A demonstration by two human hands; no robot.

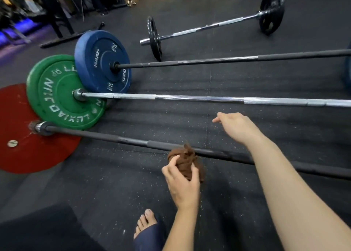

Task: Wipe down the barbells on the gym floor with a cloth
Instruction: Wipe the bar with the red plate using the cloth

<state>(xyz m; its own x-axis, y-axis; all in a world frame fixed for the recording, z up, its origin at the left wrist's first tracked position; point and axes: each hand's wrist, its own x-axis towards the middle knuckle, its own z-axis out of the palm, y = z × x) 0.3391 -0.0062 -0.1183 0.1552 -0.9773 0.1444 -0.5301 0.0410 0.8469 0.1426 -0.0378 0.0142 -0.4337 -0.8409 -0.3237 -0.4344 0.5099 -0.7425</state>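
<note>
Four barbells lie roughly parallel on the speckled black rubber floor [133, 184], plates stacked toward 9 o'clock and shafts running off toward 3 o'clock. Open strips of mat lie between the shafts, the widest between the near black bar [95, 136] and the chrome bar [190, 98].

The left hand [182, 180], at 6 o'clock, grips a bunched brown cloth [185, 159], fingers curled round it. The cloth's top overlaps the near black bar; contact unclear. The right hand [235, 127], toward 4 o'clock, hangs over the mat strip between those two bars. It holds nothing, thumb out, fingers relaxed.

The near bar is matte black with a smooth red plate [28, 152], scuffed. The chrome bar is shiny with knurled bands and a green rubber plate [57, 91] with raised lettering. The next black bar [209, 60] carries a blue bumper plate [98, 60] that leans over the green one. At 1 o'clock, well apart, a thin chrome bar [209, 27] carries black iron plates [271, 11]. A bare foot [146, 222] sits at 6 o'clock, at the bottom edge.
</note>
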